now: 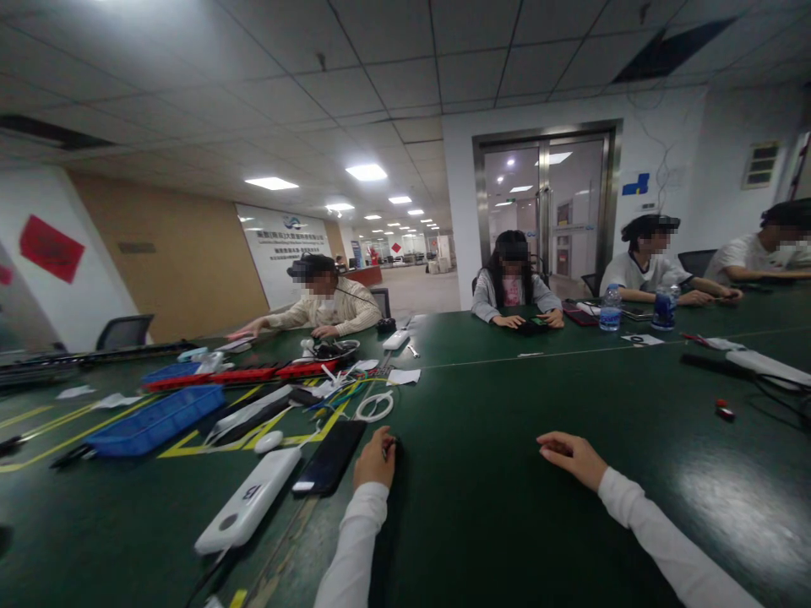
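Note:
My left hand (375,458) rests on the green table (481,523), fingers curled. A small dark thing shows at its inner edge, too small to name. Just left of that hand lies a black smartphone (330,456), and beyond the phone is a white device with a round button (250,500) and a cable at its near end. A coiled white cable (375,407) lies ahead of my left hand. Well apart on the right, my right hand (575,457) is held over the table with its fingers stretched out and nothing in them.
A blue tray (158,420), tangled wires and a red strip (241,376) fill the left side. Across the table sit several people wearing headsets. Two bottles, one being a clear bottle (610,309), stand at the far right. A small red-and-black item (724,411) lies right.

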{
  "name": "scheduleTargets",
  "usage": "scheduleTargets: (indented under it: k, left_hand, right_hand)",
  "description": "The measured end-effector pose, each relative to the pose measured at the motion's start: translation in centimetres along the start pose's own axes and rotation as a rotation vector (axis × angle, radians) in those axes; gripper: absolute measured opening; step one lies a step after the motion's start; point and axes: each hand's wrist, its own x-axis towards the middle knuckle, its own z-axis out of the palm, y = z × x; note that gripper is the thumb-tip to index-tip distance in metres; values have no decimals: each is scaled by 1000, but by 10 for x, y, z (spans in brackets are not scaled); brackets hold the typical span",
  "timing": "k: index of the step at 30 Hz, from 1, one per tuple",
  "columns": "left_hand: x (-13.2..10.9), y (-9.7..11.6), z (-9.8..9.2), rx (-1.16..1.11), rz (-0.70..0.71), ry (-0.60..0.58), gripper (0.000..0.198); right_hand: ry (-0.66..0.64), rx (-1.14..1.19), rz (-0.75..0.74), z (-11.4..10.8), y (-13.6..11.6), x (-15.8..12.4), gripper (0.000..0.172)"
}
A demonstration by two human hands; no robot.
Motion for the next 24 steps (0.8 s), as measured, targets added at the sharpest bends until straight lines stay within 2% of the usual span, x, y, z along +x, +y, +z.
scheduleTargets:
  k: [3,8,13,18,24]
  left_hand:
    - [-7,22,10,-28,62,-46,34]
    - [-27,80,33,-86,244,-172,36]
    - [-51,124,53,-222,415,-299,38]
    - [-65,143,59,-275,472,-331,38]
    - [-66,148,61,-290,485,-325,36]
  right_hand:
    - [7,-15,9,4,-6,2,35]
    - [-26,-88,-52,17,-26,3,34]
    - [-26,-293,-121,30,-43,5,42]
    - [-64,-351,-169,33,-48,7,54]
    - [-65,-441,-192,40,-50,8,54]
